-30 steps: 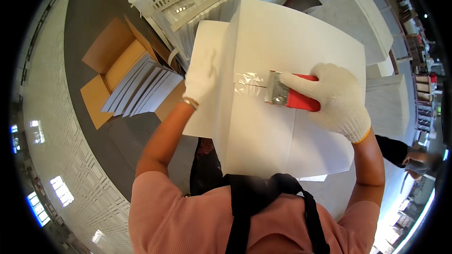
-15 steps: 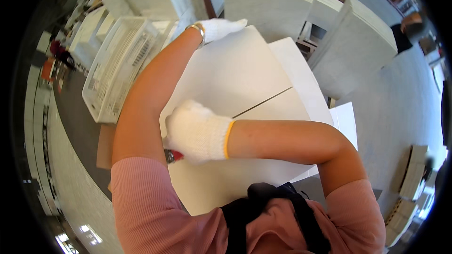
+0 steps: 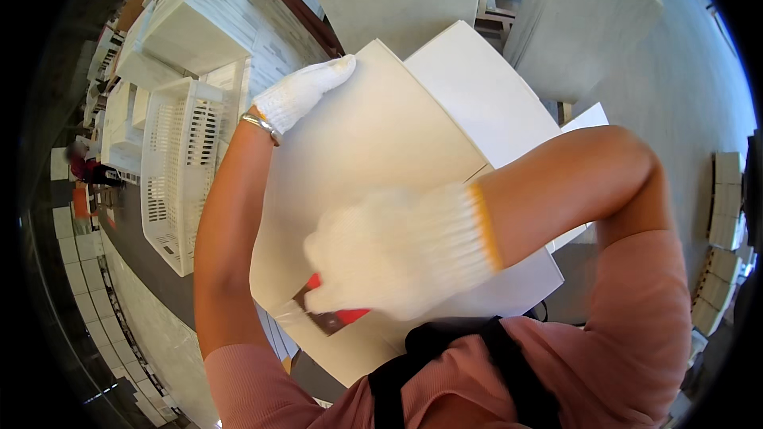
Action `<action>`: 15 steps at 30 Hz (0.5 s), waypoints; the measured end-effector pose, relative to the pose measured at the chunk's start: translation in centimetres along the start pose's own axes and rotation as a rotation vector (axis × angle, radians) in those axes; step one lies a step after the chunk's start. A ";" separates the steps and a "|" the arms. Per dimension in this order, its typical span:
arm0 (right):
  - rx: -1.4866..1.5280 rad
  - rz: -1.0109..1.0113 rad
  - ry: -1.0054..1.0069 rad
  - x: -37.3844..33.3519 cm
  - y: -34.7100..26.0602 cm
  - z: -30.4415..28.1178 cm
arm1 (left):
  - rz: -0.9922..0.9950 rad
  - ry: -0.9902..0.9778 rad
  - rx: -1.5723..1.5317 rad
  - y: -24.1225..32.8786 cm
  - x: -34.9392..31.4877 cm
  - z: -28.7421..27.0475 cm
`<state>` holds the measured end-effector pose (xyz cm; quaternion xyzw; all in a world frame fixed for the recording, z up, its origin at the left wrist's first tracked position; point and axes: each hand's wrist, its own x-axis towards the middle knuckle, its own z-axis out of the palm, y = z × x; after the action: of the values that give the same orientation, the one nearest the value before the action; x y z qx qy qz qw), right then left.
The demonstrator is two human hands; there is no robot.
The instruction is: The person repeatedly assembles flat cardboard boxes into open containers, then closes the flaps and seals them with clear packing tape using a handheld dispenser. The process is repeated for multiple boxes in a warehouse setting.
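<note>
A large white carton (image 3: 342,155) lies before me, with a dark seam running across part of its top. My left hand (image 3: 306,89), in a white knit glove, rests flat along the carton's far left edge, its fingers stretched out. My right hand (image 3: 397,250), gloved the same way and blurred by motion, is closed round a red tape dispenser (image 3: 350,315) low over the carton's near left part. A clear strip that looks like packing tape shows beside the dispenser at the carton's near left edge. The glove hides most of the dispenser.
At the left stands a white slotted plastic basket (image 3: 171,175), near stacks of white flat sheets (image 3: 195,28). Another white board or carton (image 3: 477,83) lies partly under mine. Tall pale stacks (image 3: 584,20) rise beyond it. A person (image 3: 87,168) is far off at the left.
My right hand has moved right and toward me with the dispenser, which shows more now. My left hand has moved left and nearer along the carton's edge. The whole view has shifted.
</note>
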<state>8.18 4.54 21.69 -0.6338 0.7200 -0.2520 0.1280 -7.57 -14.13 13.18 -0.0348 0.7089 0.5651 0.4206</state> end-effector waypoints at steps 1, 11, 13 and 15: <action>-0.067 0.013 0.076 -3.2 0.6 -1.0 | 0.012 -0.017 -0.023 0.2 0.0 0.3; -0.334 0.419 0.045 -21.4 5.0 -6.3 | -0.009 0.085 0.004 0.7 -3.1 1.0; -0.328 0.498 0.083 -22.8 5.9 -5.5 | 0.003 0.119 0.074 0.7 -2.7 0.6; -0.311 0.566 0.132 -23.9 7.2 -4.8 | 0.006 0.169 0.118 0.5 -2.3 0.3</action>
<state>3.62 29.35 18.71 -0.4026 0.9043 -0.1341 0.0476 -6.22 -14.71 14.99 -0.0553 0.7741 0.5186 0.3589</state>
